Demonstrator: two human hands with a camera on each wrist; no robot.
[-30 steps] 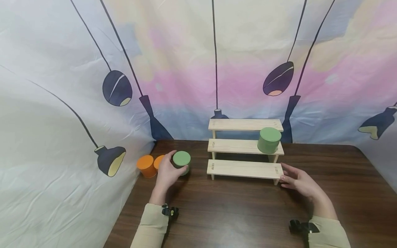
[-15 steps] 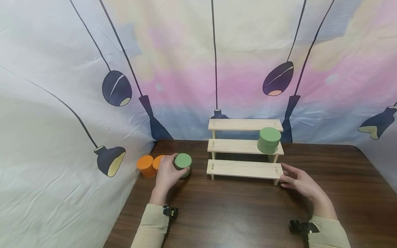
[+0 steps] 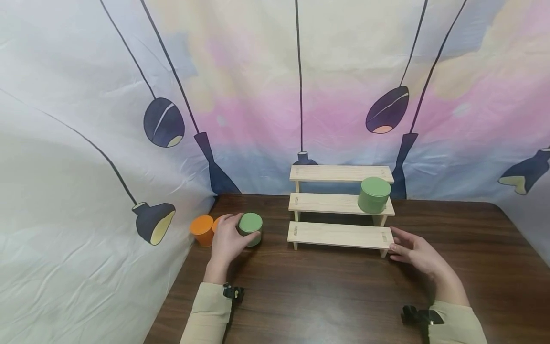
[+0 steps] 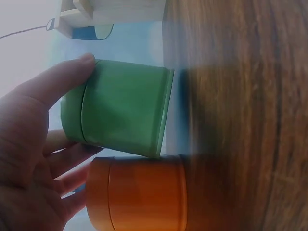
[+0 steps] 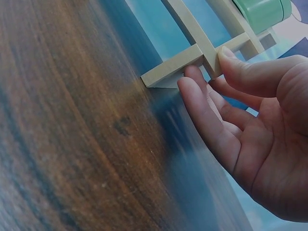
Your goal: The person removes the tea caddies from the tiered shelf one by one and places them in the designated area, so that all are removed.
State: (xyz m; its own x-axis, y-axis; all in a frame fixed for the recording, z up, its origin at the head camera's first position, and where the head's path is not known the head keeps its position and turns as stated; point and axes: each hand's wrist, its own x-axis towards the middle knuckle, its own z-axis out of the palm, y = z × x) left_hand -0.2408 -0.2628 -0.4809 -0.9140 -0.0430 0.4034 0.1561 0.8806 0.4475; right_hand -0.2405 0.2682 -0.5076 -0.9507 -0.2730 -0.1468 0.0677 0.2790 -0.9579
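My left hand (image 3: 227, 241) holds a round green lidded tin (image 4: 125, 106), thumb on one side and fingers on the other. The tin leans slightly, and a gap shows between its base and the table in the left wrist view. Close beside it stands an orange tin (image 4: 144, 192), mostly hidden by the hand in the head view. My right hand (image 3: 414, 251) grips the right end of the lowest step of a three-step wooden display stand (image 3: 339, 234), thumb at the board's edge and fingers underneath. A second green tin (image 3: 374, 195) stands on the middle step, at the right.
Another orange tin (image 3: 202, 231) stands at the table's left edge, by the cloth. A patterned cloth backdrop (image 3: 258, 119) hangs behind and left of the dark wooden table (image 3: 318, 291). The top step (image 3: 341, 173) rises close to the backdrop.
My left hand and the green tin have shifted slightly toward me, then a little left toward the orange tins. My right hand stays at the stand.
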